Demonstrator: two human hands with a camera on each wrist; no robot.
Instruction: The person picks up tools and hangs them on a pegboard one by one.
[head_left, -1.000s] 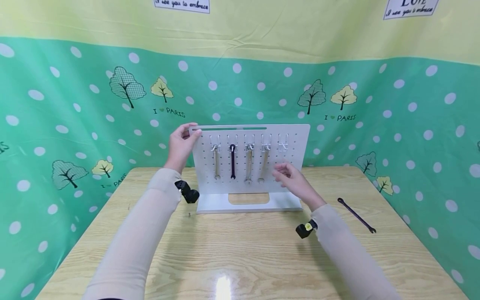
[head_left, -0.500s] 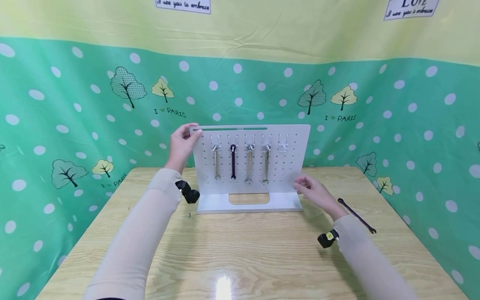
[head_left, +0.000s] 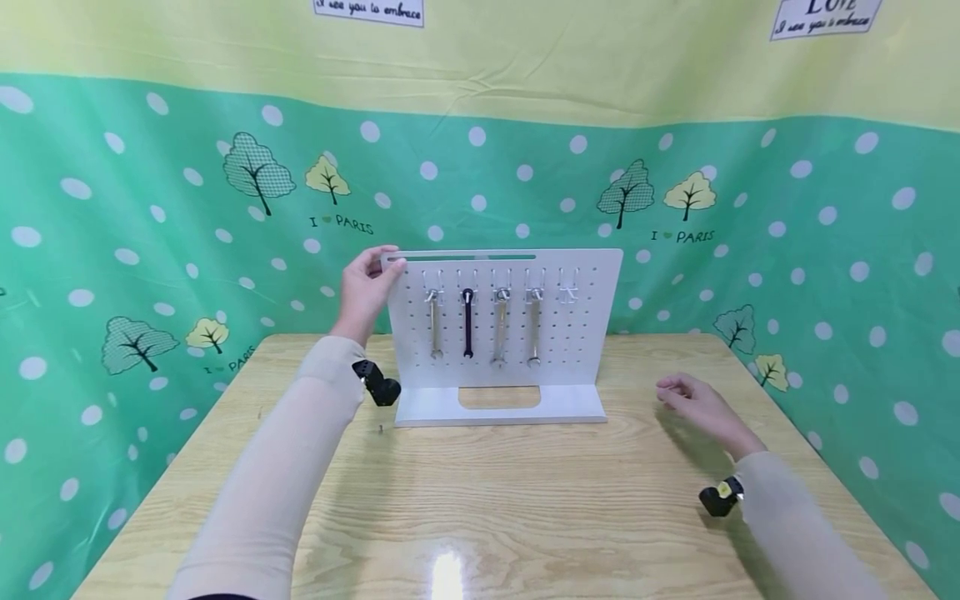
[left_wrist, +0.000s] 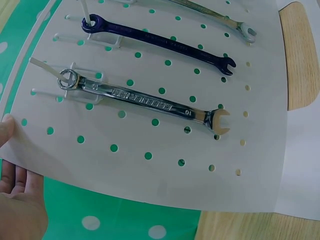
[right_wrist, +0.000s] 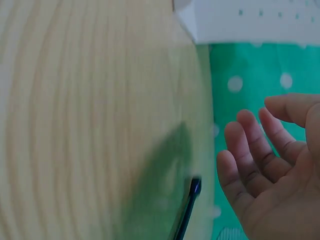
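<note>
My left hand (head_left: 365, 287) grips the upper left corner of a white pegboard (head_left: 577, 350), thumb in front and fingers behind. Four wire hooks in its row carry combination wrenches: a silver wrench (left_wrist: 145, 100) nearest that hand, a dark wrench (left_wrist: 160, 42) beside it, then two more silver ones. A fifth hook (head_left: 568, 293) at the right end holds nothing. My right hand (head_left: 701, 408), its fingers loosely bent and holding nothing, hovers over the table's right side. Below it lies another dark wrench (right_wrist: 187, 207), hidden by the hand and arm in the head view.
The pegboard stands upright on its flat foot (head_left: 427, 408) on a wooden table (head_left: 510, 500). A green and yellow patterned curtain (head_left: 480, 183) hangs behind and at both sides. A tiny object (head_left: 380, 428) lies left of the foot.
My right hand has moved away from the hanging wrenches, rightward and toward me, to above the loose dark wrench. The rightmost hanging wrench, tilted before, now hangs straight. My left hand keeps its grip.
</note>
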